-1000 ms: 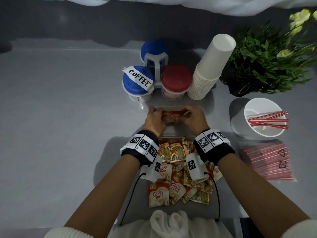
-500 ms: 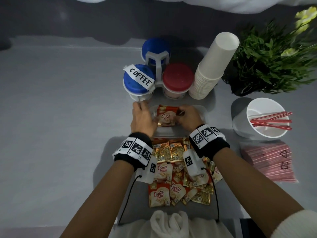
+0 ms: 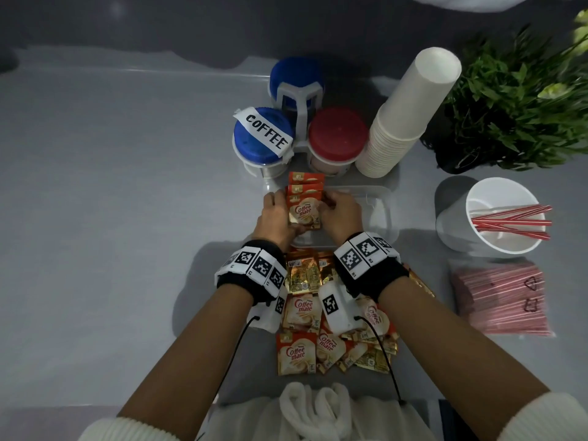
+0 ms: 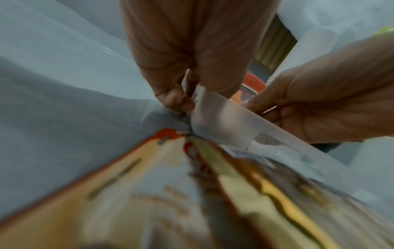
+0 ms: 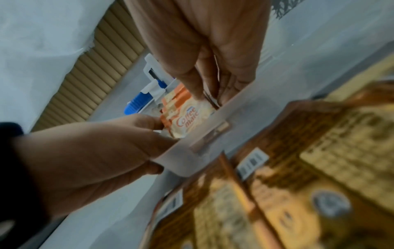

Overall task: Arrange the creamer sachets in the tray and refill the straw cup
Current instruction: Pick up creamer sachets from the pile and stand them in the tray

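A small stack of orange Coffee-mate sachets [image 3: 304, 205] stands on edge at the left end of the clear plastic tray [image 3: 380, 214]. My left hand [image 3: 276, 218] holds the stack's left side and my right hand [image 3: 339, 214] holds its right side, fingers curled on the front sachet [image 5: 188, 116]. A loose pile of sachets [image 3: 331, 326] lies on the table under my wrists. The white straw cup [image 3: 496, 214] at the right holds several red straws [image 3: 512, 221]. A clear packet of red straws [image 3: 499, 297] lies in front of it.
Behind the tray stand a jar with a blue lid labelled COFFEE [image 3: 262, 135], a red-lidded jar [image 3: 337, 136] and a blue-lidded jar [image 3: 296, 78] in a white holder. A leaning stack of paper cups [image 3: 407, 113] and a green plant [image 3: 521, 100] stand at the back right.
Both hands carried the sachets leftward in the tray and turned them upright; the stack now stands on edge at the tray's left end with both hands beside it.
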The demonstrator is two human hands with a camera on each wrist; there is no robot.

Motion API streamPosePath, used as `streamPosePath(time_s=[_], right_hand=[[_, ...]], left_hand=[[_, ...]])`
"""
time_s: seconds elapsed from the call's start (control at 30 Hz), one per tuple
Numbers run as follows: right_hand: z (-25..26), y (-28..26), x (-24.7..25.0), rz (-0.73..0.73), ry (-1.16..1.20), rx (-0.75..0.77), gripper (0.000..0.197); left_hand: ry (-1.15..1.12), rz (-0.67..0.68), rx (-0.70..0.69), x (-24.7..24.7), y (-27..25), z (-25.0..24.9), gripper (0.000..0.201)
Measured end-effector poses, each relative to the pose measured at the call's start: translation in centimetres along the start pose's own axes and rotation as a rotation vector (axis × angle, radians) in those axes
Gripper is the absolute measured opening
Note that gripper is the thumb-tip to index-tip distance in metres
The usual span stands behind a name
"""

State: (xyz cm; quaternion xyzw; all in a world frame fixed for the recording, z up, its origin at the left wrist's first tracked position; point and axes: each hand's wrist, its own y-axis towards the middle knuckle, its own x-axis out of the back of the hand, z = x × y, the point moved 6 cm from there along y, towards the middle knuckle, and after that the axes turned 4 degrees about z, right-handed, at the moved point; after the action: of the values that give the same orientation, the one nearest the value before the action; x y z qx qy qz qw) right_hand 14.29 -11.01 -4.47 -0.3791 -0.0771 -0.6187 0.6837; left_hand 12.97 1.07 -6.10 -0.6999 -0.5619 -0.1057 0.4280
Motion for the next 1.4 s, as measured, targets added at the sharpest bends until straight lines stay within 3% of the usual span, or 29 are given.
streamPosePath(time_s=[0.4, 0.6, 0.93, 1.07, 1.17, 1.33, 1.4], right_hand=[[0.4, -2.1, -1.1, 0.009, 0.063, -0.060, 0.046], [0.5, -2.4, -1.6, 0.082, 0.026, -0.039, 0.055], [-0.6, -2.4, 0.8, 0.028, 0.074, -0.010, 0.043], [-0.5, -3.8, 1.9, -0.010, 0.047, 0.123, 0.030], [0.0, -5.4, 1.3, 0.102, -0.080, 0.245, 0.021], [-0.6, -8.3, -1.3, 0.325, -0.400, 0.380, 0.024], [-1.2, -9.0, -2.2, 0.369, -0.525, 0.428, 0.029]], left_hand=[[0.023, -0.048, -0.056, -0.1, 0.0, -0.2, 0.059], [0.000, -0.070, -0.051, -0.2, -0.2, -0.1, 0.057], [-0.016, -0.075, -0.042, 0.7, -1.4, 0.2, 0.057], [-0.077, -0.142, -0.041, 1.8, -2.7, 0.6, 0.047], [-0.057, -0.174, -0.073, 2.6, -3.9, 0.9, 0.020], [0.048, -0.063, -0.122, 1.6, -6.1, 1.8, 0.007], [0.101, 0.037, -0.153, 0.5, -6.7, 2.2, 0.016]])
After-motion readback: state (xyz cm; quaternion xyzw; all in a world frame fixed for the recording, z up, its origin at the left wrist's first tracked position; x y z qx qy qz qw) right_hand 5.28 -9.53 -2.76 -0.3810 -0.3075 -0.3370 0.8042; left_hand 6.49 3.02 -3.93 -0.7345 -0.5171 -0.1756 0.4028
